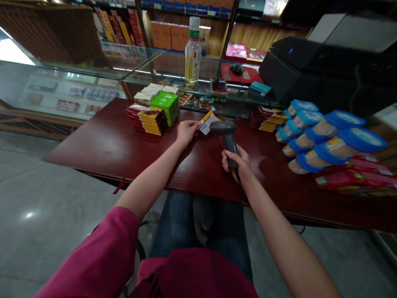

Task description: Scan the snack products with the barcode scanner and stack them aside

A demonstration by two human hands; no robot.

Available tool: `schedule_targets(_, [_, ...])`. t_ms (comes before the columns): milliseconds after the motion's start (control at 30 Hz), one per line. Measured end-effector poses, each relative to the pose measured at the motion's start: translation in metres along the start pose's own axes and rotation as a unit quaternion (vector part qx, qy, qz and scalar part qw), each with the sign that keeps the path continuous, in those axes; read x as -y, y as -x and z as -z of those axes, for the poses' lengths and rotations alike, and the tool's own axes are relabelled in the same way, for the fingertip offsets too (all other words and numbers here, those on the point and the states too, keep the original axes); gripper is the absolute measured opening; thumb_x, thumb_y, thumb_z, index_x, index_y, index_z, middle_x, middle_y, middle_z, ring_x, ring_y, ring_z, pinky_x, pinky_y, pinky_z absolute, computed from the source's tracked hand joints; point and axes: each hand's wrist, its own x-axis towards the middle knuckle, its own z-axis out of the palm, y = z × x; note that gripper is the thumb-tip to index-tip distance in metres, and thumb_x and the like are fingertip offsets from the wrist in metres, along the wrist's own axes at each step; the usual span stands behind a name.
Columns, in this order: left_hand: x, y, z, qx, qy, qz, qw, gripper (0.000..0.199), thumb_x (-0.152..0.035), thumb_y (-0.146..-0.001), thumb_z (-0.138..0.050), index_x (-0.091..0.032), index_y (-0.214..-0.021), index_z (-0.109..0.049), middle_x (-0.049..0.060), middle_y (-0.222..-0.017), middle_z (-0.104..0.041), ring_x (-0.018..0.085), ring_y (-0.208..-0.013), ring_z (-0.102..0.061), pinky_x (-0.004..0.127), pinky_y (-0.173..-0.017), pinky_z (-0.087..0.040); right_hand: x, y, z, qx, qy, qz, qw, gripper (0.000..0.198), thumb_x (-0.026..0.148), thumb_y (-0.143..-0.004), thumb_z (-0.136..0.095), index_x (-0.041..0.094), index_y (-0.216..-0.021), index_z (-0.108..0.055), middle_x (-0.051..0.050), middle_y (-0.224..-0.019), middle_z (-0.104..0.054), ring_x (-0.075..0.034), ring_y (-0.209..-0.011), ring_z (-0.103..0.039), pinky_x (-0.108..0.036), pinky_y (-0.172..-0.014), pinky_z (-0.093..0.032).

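Note:
My left hand (186, 133) pinches the left edge of a small red and yellow packet (205, 126) whose white barcode label faces up. Wrapped round the handle of a black barcode scanner (230, 142) is my right hand (238, 162). The scanner's head points left, just beside the packet and partly over its right side. A stack of similar red and yellow packets (148, 121) stands left of my left hand, against bright green boxes (166, 103). Another stack of such packets (266, 119) sits to the right, beyond the scanner.
Blue-lidded tubs (328, 132) are piled at the right, with red bags (356, 176) in front of them. On the glass counter (145, 68) behind stands a bottle of yellowish liquid (192, 54). Dark equipment (307, 74) fills the back right. The scanner's cord trails towards the table's front edge.

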Motion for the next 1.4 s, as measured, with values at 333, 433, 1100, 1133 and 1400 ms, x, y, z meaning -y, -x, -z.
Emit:
schedule_targets(333, [0.004,0.002,0.005,-0.007,-0.018,-0.022,1.000,0.022,-0.022,-0.092,-0.069,-0.014,-0.107,-0.083,0.007,-0.097,-0.082,0.016,-0.075,-0.075,0.021,-0.061,-0.058,-0.001,-0.005,-0.004,0.000,0.042,-0.016,0.999,0.033,0.038,-0.079,-0.080,0.023,-0.104,-0.064,0.007,-0.061,-0.055,-0.010,-0.042,-0.046,-0.024,-0.035,-0.033])
schedule_targets(433, [0.003,0.004,0.005,-0.015,-0.020,-0.025,0.999,0.023,-0.020,-0.092,-0.067,-0.014,-0.107,-0.083,0.007,-0.098,-0.083,0.015,-0.075,-0.075,0.022,-0.062,-0.059,-0.002,-0.006,-0.004,0.007,0.041,-0.013,0.999,0.042,0.039,-0.079,-0.080,0.023,-0.115,-0.065,0.008,-0.061,-0.054,-0.010,-0.041,-0.046,-0.024,-0.035,-0.032])
schedule_targets(1100, [-0.041,0.066,-0.150,0.268,-0.490,-0.364,0.745,0.040,-0.013,-0.103,-0.053,-0.027,-0.136,-0.071,0.008,-0.142,-0.071,0.025,-0.129,-0.070,0.033,-0.102,-0.060,0.032,0.045,0.104,-0.222,0.041,0.103,0.969,0.037,0.040,-0.078,-0.081,0.024,-0.101,-0.058,0.007,-0.064,-0.061,-0.010,-0.043,-0.052,-0.025,-0.038,-0.044])
schedule_targets(1133, [-0.041,0.064,-0.165,0.263,-0.502,-0.368,0.737,0.040,-0.011,-0.103,-0.051,-0.025,-0.136,-0.071,0.010,-0.142,-0.071,0.025,-0.130,-0.069,0.033,-0.103,-0.060,0.031,0.043,0.105,-0.224,0.036,0.100,0.969,0.036,0.041,-0.078,-0.081,0.024,-0.100,-0.058,0.007,-0.064,-0.061,-0.010,-0.043,-0.051,-0.025,-0.038,-0.044])
schedule_targets(1400, [-0.021,0.034,-0.203,0.254,-0.492,-0.355,0.753,0.040,-0.010,-0.099,-0.049,-0.011,-0.134,-0.069,0.019,-0.139,-0.071,0.026,-0.133,-0.067,0.038,-0.119,-0.049,0.030,0.038,0.098,-0.194,0.057,0.073,0.977,0.047,0.039,-0.078,-0.082,0.024,-0.117,-0.060,0.007,-0.060,-0.059,-0.014,-0.045,-0.051,-0.028,-0.042,-0.047])
